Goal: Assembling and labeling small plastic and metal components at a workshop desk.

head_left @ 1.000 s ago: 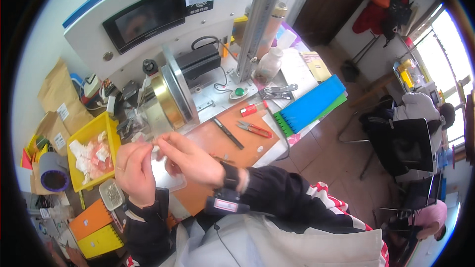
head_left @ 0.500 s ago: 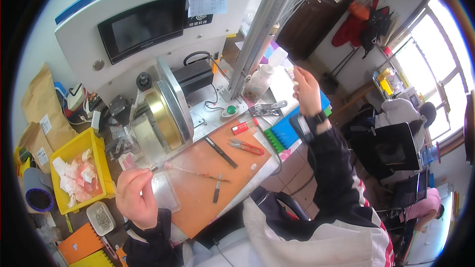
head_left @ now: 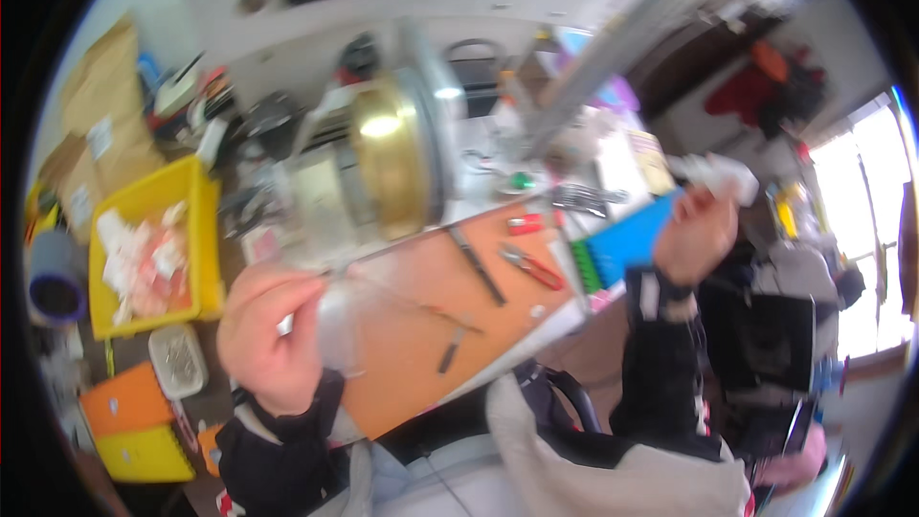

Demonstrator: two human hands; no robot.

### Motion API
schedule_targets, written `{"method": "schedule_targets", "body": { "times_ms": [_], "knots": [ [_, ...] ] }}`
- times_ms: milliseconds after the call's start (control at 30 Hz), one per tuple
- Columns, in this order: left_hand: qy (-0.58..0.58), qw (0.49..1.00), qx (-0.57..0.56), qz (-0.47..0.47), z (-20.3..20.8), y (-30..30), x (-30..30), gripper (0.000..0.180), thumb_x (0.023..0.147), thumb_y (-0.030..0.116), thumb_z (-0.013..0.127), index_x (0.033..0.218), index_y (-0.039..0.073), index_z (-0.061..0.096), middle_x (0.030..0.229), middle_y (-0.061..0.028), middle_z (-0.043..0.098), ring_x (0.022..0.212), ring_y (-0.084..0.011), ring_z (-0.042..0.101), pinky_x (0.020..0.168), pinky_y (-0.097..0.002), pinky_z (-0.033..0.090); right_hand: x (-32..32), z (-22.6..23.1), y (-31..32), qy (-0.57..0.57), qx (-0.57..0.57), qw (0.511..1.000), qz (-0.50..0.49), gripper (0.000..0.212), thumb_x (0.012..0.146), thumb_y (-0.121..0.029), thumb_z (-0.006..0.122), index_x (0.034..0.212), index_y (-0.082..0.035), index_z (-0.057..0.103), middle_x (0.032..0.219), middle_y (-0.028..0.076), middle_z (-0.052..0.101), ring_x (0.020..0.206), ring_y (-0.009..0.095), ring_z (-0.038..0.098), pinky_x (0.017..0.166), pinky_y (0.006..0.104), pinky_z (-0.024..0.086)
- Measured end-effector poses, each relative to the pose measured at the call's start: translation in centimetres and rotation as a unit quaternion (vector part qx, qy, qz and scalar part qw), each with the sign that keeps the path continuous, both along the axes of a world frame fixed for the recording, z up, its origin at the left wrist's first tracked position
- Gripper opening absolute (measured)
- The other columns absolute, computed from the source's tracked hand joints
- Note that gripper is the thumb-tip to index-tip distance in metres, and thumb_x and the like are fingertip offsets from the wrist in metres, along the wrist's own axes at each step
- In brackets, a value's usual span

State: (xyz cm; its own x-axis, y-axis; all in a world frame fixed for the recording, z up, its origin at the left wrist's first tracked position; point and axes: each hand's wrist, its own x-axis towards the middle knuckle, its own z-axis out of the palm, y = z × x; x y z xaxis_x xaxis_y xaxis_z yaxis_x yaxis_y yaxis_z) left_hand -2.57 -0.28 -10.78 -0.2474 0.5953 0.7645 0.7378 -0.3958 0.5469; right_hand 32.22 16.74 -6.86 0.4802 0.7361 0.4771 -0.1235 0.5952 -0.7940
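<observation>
My left hand (head_left: 273, 335) is closed in a pinch at the left edge of the orange work board (head_left: 402, 364). What its fingertips hold is too small and blurred to make out. A thin reddish-brown strand or stick (head_left: 445, 316) slants across the board beyond them. My right hand (head_left: 697, 235) is raised at the right, beyond the blue folder (head_left: 637, 235), with its fingers closed on a blurred white object (head_left: 723, 177). On the board lie red-handled snips (head_left: 531, 266), a black pen-like tool (head_left: 477, 266) and a short dark blade-like tool (head_left: 452, 352).
A machine with a gold drum (head_left: 388, 168) stands behind the board. To the left are a yellow bin (head_left: 206, 239) of crumpled white and pink paper and a small white tray (head_left: 179, 361). A metal post (head_left: 632, 48) rises at the right, and an office chair (head_left: 766, 335) stands farther right.
My right hand has moved right in the picture and now has the white object in it. My left hand keeps its pinch. The whole view has shifted and blurred with head motion.
</observation>
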Motion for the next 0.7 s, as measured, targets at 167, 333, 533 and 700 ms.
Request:
{"method": "schedule_targets", "body": {
  "times_ms": [167,333,533,700],
  "knots": [
    [-0.019,0.999,-0.013,-0.041,-0.3,0.4,0.1,0.025,0.071,-0.012,0.072,0.092,0.001,0.068,0.085,-0.013,0.068,0.077,-0.027,0.066,0.067,-0.0324,0.052,-6.8,-4.2,-8.8,-0.045,-0.011,0.999,-0.022,0.045,0.098,-0.048,0.051,0.115,-0.005,0.051,0.075,0.009,0.057,0.047,0.012,0.043,0.036,0.0262,0.032],
    [-0.009,0.998,-0.004,-0.058,-0.1,-0.1,-0.6,0.027,0.072,-0.011,0.072,0.094,0.002,0.068,0.088,-0.0125,0.068,0.077,-0.0271,0.066,0.068,-0.0329,0.053,-15.4,-3.3,-10.8,-0.053,0.13,0.929,0.342,0.031,0.097,-0.037,0.055,0.105,-0.008,0.047,0.067,0.004,0.049,0.06,0.018,0.046,0.06,0.0352,0.043],
    [-0.029,0.99,-0.028,-0.135,-0.2,-0.6,-1.1,0.04,0.065,-0.007,0.072,0.104,0.001,0.067,0.1,-0.0129,0.067,0.08,-0.0283,0.065,0.072,-0.0365,0.053,-18.6,-5.7,-8.9,0.02,0.233,0.932,0.275,0.043,0.091,-0.036,0.065,0.103,-0.002,0.042,0.067,0.013,0.057,0.052,0.023,0.053,0.07,0.0554,0.055],
    [-0.043,0.99,-0.061,-0.118,0.6,-0.6,-0.9,0.032,0.068,-0.016,0.068,0.093,0.003,0.062,0.089,-0.0122,0.067,0.072,-0.0254,0.064,0.061,-0.0312,0.05,-17.8,-5.4,-9.4,-0.049,0.167,0.928,0.329,0.038,0.095,-0.043,0.059,0.108,-0.011,0.044,0.071,-0.001,0.043,0.074,0.016,0.047,0.1,0.0468,0.043]
  ]
}}
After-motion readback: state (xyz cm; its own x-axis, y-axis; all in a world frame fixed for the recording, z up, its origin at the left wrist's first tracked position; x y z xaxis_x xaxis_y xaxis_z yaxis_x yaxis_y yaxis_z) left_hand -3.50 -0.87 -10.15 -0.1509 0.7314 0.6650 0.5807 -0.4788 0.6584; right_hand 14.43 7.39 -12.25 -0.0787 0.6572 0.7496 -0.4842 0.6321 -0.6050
